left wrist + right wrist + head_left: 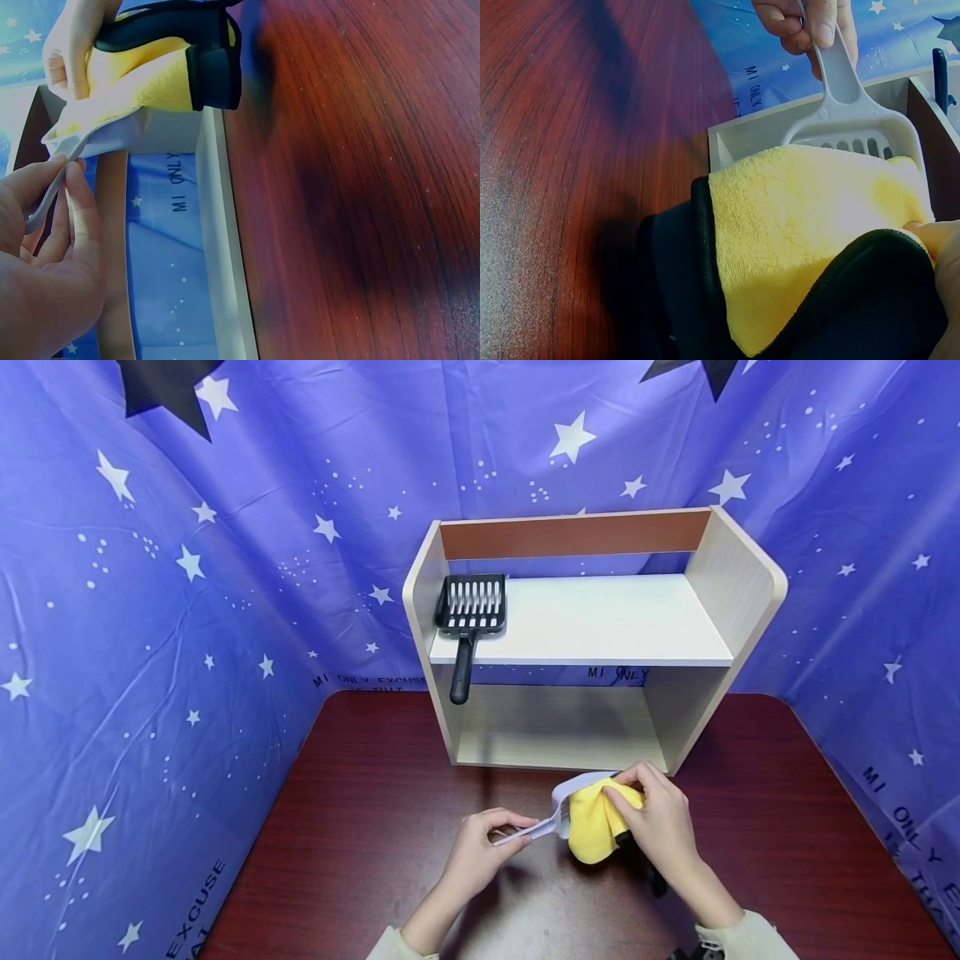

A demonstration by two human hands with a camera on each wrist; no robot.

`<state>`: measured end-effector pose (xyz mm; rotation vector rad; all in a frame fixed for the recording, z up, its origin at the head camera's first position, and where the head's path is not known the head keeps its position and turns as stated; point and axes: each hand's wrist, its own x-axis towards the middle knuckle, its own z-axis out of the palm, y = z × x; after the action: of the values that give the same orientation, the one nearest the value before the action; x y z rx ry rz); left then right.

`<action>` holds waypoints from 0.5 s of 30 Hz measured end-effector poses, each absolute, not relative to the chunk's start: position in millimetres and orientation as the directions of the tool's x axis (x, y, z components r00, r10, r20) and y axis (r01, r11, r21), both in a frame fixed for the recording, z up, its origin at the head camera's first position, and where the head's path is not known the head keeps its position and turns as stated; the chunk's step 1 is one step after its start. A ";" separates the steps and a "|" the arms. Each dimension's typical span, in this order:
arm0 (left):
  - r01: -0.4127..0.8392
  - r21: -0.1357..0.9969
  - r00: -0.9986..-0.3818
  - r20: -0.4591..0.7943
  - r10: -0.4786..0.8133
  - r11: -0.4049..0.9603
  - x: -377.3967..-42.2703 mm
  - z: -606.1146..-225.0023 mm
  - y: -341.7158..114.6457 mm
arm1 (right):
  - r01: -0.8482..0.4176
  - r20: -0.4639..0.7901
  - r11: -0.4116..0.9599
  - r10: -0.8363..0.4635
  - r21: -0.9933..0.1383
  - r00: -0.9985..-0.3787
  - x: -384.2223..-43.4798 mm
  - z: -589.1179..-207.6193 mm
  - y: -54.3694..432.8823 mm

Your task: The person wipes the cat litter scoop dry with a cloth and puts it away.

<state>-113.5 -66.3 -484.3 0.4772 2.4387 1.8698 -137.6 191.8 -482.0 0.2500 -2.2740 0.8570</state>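
My left hand [477,846] pinches the handle of a pale grey slotted litter scoop [843,82] between thumb and fingers. The scoop is held in the air in front of the shelf, its slots showing in the right wrist view. My right hand [666,822] grips a yellow cleaning cloth [590,827] with a dark back and black edging. The cloth lies over the scoop's head and hides most of it, and its dark side hangs down below the hand. In the left wrist view the cloth [161,82] drapes over the far end of the scoop.
A small two-level wooden shelf [600,620] stands at the back of the dark red wood table [352,827]. On its upper board, at the left, lies a black slotted scoop [469,610], handle jutting over the front edge. A blue star-patterned curtain [247,568] surrounds the table.
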 end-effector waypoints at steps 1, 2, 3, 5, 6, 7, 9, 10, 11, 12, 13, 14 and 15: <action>0.221 0.948 -0.952 0.159 0.261 0.231 -113.6 -484.3 -66.9 | -0.393 0.661 0.763 0.059 -0.513 -0.748 -137.6 -482.2 192.4; 0.223 0.947 -0.952 0.160 0.261 0.231 -113.5 -484.2 -67.6 | -0.391 0.659 0.764 0.060 -0.514 -0.750 -137.6 -482.4 192.9; 0.225 0.946 -0.951 0.161 0.262 0.233 -113.5 -484.3 -68.4 | -0.390 0.658 0.763 0.061 -0.516 -0.750 -137.6 -482.4 193.5; 0.226 0.946 -0.951 0.162 0.264 0.233 -114.0 -484.7 -69.9 | -0.387 0.657 0.763 0.065 -0.517 -0.751 -137.7 -482.4 194.5; 0.226 0.945 -0.951 0.162 0.264 0.234 -114.2 -484.8 -70.8 | -0.386 0.657 0.763 0.067 -0.518 -0.751 -137.7 -482.2 195.0; 0.227 0.945 -0.951 0.163 0.263 0.234 -114.5 -485.1 -71.7 | -0.385 0.657 0.763 0.069 -0.520 -0.751 -137.7 -482.1 195.6; 0.226 0.946 -0.951 0.162 0.262 0.234 -115.1 -485.7 -73.4 | -0.382 0.658 0.764 0.073 -0.520 -0.749 -137.8 -481.6 196.8; 0.223 0.946 -0.952 0.159 0.262 0.235 -115.3 -486.0 -74.2 | -0.380 0.658 0.765 0.076 -0.521 -0.749 -137.8 -481.5 197.5; 0.220 0.947 -0.953 0.157 0.261 0.235 -115.4 -486.2 -75.2 | -0.378 0.657 0.764 0.079 -0.522 -0.749 -137.8 -481.3 198.2; 0.216 0.948 -0.953 0.153 0.261 0.235 -115.5 -486.3 -76.2 | -0.376 0.657 0.765 0.081 -0.524 -0.750 -137.8 -481.3 199.1; 0.211 0.950 -0.954 0.148 0.261 0.231 -115.7 -486.6 -77.1 | -0.374 0.656 0.765 0.084 -0.525 -0.750 -137.8 -481.3 200.0; 0.206 0.952 -0.954 0.143 0.263 0.228 -115.8 -486.7 -78.1 | -0.370 0.655 0.765 0.087 -0.526 -0.750 -137.9 -481.3 201.0; 0.201 0.953 -0.954 0.139 0.264 0.225 -115.9 -486.9 -79.2 | -0.366 0.654 0.766 0.093 -0.529 -0.751 -137.9 -481.4 202.1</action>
<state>-115.9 -79.2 -486.9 0.4594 2.4174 1.8679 -137.9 202.1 -481.4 0.2028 -2.2710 0.8660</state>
